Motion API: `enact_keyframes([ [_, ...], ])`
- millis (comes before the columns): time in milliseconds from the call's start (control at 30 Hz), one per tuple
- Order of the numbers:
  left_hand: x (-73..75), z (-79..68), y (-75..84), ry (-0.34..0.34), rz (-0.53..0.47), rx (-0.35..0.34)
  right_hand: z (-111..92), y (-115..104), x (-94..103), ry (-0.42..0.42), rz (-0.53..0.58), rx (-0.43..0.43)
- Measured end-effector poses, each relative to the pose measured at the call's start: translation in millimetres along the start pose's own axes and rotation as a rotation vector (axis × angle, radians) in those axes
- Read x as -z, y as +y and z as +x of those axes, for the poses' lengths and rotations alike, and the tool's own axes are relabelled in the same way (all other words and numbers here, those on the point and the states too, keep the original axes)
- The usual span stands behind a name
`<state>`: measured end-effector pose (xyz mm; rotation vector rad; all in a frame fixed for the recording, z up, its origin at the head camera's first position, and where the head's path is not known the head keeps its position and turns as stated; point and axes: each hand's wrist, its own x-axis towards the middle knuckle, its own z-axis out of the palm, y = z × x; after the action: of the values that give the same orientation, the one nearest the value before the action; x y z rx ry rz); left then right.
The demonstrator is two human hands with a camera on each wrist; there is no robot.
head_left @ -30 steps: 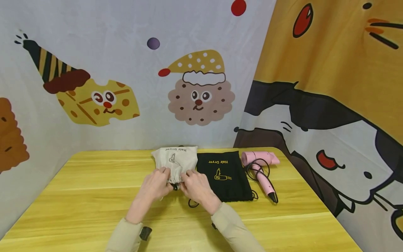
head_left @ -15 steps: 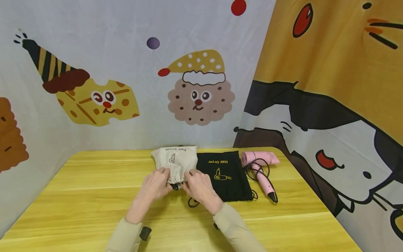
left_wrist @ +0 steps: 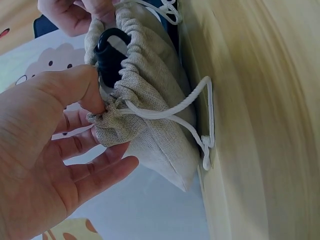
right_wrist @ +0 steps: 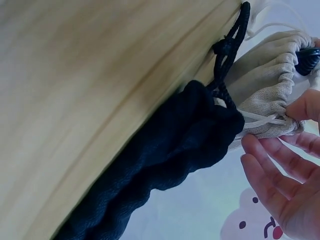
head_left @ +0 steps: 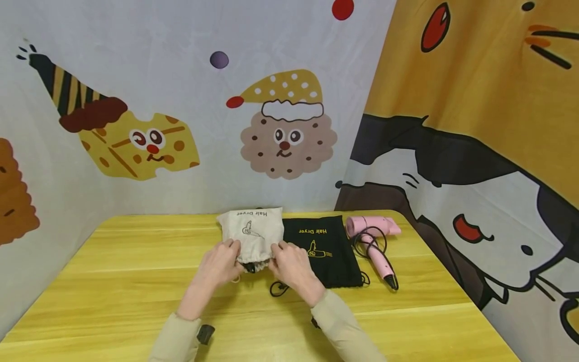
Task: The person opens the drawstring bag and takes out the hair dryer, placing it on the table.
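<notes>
A beige drawstring bag (head_left: 255,239) printed "Hair Dryer" lies at the back of the table with its gathered mouth toward me. My left hand (head_left: 219,264) pinches one side of the mouth between thumb and fingers. My right hand (head_left: 291,266) pinches the opposite side. The mouth is partly spread, and a black ribbed end with a cord loop (left_wrist: 109,62) shows inside it; the rest of the contents is hidden. White drawstrings (left_wrist: 195,95) hang from the bag's sides. Close beside my right hand lies a black drawstring bag (head_left: 332,271), also printed "Hair Dryer".
A pink hair dryer (head_left: 365,227) with its black cord (head_left: 384,241) looped round the handle lies right of the black bag. The black bag's cord (head_left: 278,289) sticks out at its near left corner. A cartoon-printed cloth (head_left: 181,60) rises behind the wooden table (head_left: 126,291).
My right hand has moved right and my left hand slightly left. The beige bag's mouth has widened between them, showing more of the black end inside.
</notes>
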<state>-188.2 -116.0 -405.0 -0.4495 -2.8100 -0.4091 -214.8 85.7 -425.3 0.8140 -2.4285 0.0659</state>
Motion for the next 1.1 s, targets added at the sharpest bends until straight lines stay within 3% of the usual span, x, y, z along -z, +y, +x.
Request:
enact_keyframes([
  [733,1.0,-4.2,-6.3,-0.017,-0.001,0.015,-5.2,7.9,-2.3,-0.019,0.006,-0.011],
  [1100,-5.2,-3.4,-1.0,-0.100,0.008,0.046,-4.0,8.1,-1.9,-0.092,0.035,-0.028],
])
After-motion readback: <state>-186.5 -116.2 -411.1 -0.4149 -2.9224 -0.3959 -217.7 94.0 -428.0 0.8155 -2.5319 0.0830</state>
